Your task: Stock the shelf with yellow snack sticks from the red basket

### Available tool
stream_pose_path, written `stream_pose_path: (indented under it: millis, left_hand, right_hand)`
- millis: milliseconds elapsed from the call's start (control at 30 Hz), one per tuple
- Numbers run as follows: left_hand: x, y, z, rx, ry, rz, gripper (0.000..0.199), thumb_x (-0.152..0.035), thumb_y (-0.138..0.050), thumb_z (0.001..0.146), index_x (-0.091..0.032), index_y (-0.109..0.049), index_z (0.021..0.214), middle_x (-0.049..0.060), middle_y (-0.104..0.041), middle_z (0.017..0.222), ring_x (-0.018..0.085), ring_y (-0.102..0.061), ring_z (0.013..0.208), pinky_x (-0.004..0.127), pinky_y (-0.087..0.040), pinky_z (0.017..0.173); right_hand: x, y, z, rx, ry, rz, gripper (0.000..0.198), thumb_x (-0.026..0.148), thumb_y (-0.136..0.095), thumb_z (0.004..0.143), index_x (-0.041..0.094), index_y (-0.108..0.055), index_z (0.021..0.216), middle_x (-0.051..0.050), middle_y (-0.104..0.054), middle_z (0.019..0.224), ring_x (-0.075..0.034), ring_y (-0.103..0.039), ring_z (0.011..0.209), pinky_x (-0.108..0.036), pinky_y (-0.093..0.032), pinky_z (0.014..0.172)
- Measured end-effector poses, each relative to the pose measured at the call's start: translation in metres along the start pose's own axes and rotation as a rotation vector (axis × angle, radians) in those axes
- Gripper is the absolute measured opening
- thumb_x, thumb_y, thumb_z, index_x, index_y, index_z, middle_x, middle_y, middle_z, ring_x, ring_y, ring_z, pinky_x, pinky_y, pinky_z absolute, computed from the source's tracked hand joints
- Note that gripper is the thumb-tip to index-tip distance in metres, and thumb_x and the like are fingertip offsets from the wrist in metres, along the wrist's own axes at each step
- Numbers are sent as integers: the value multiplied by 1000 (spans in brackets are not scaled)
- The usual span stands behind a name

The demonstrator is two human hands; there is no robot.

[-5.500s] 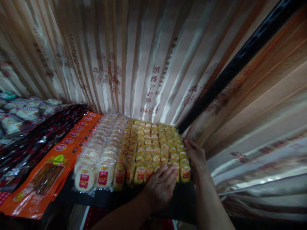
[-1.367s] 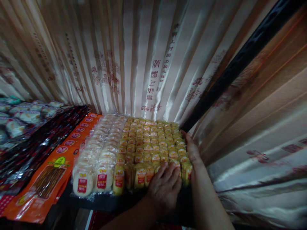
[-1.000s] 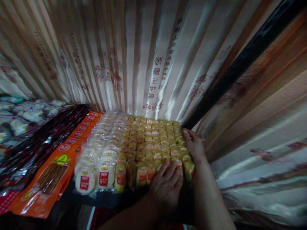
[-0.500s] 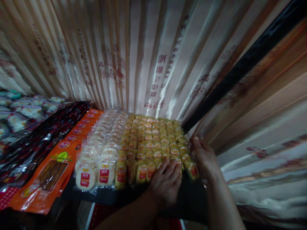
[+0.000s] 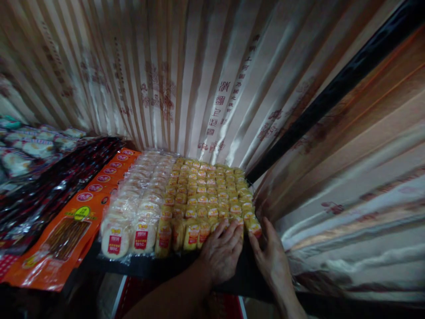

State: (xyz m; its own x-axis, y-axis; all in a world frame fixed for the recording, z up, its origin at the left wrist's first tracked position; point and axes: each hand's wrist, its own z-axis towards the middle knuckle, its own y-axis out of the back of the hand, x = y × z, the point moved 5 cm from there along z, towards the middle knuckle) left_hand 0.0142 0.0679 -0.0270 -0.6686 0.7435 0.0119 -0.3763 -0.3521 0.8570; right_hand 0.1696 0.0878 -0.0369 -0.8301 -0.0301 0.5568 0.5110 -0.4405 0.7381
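Rows of small yellow wrapped snack packs (image 5: 202,199) stand close together on a black shelf (image 5: 142,267). My left hand (image 5: 223,251) lies with its fingers stretched flat against the front packs, hiding some of them. At the right front corner, my right hand (image 5: 272,254) has thumb and fingers apart beside the end pack (image 5: 254,227); its thumb is close to that pack, and I cannot tell whether it touches. Left of the yellow rows are two rows of round white rice crackers (image 5: 144,232) in clear wrappers with red labels.
Orange snack bags (image 5: 71,221) overlap left of the crackers, beside dark shiny packets (image 5: 49,186) and white packages (image 5: 36,144). A pleated, printed curtain (image 5: 186,79) hangs behind and to the right. A black pole (image 5: 325,97) slants across it. Something red (image 5: 139,288) sits below the shelf.
My right hand has come down and forward from the side of the rows to the front right corner, its fingers spreading. My left hand stays on the front packs. The view has shifted slightly.
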Motion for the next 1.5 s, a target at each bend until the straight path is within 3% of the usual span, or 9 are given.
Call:
stream_pose_path:
  millis: [133,300,433,633,733,867,1033,1233,1500]
  left_hand:
    - [0,0,1,6,3,8,43,-27,-40,89,-7,-50,126,11,-42,140,26,-29,134,43,-7,114]
    - [0,0,1,16,-3,6,43,-28,-40,89,-7,-51,125,12,-44,139,26,-29,134,44,-7,114]
    - [0,2,0,-35,-3,3,40,-27,-39,90,-8,-52,123,11,-47,136,25,-30,133,43,-8,114]
    - [0,3,1,-79,-19,10,35,-25,-38,91,-10,-54,118,10,-47,136,23,-27,135,42,-7,114]
    - [0,3,1,-69,-12,-7,35,-27,-38,92,-11,-55,117,10,-45,138,22,-26,136,42,-7,115]
    - [0,2,0,-93,-12,-27,33,-27,-40,91,-12,-57,114,8,-49,134,23,-29,134,42,-8,115]
    - [-2,0,-1,-146,-26,-18,28,-24,-39,93,-15,-59,110,4,-52,131,22,-31,133,43,-9,115]
    - [0,3,-1,-122,-22,-4,31,-25,-38,93,-14,-55,117,4,-50,134,23,-30,133,42,-13,113]
    - [-1,3,1,-59,-23,15,30,-23,-38,93,-13,-56,116,6,-51,133,22,-34,131,42,-15,113]
  right_hand:
    - [7,-6,-3,25,59,6,61,52,-41,82,12,-46,127,-17,-53,127,-27,-53,114,-44,-40,99]
    - [9,-3,1,33,-124,75,64,57,-41,81,16,-46,129,-14,-60,120,-26,-57,108,-41,-44,94]
    - [17,-8,7,49,-206,157,73,62,-42,77,15,-44,132,-14,-54,128,-27,-50,119,-42,-36,102]
    - [27,-20,3,37,-356,348,86,66,-43,75,15,-26,142,-12,-38,143,-25,-33,132,-41,-22,110]
    - [28,-22,-1,22,-374,380,89,68,-42,76,15,-21,144,-11,-29,148,-25,-28,135,-41,-17,112]
    - [23,-23,-4,-26,-389,402,83,67,-24,83,11,-18,145,-11,-22,150,-24,-20,138,-41,-14,113]
    - [24,-26,-3,15,-358,405,82,69,-28,82,15,-24,143,-11,-28,148,-25,-26,135,-42,-18,112]
    - [24,-26,-2,42,-370,444,80,68,-32,81,15,-32,140,-9,-35,145,-23,-29,134,-37,-20,112]
    - [20,-17,-1,-93,-412,434,77,63,-36,81,14,-32,140,-9,-33,146,-23,-30,134,-39,-20,112]
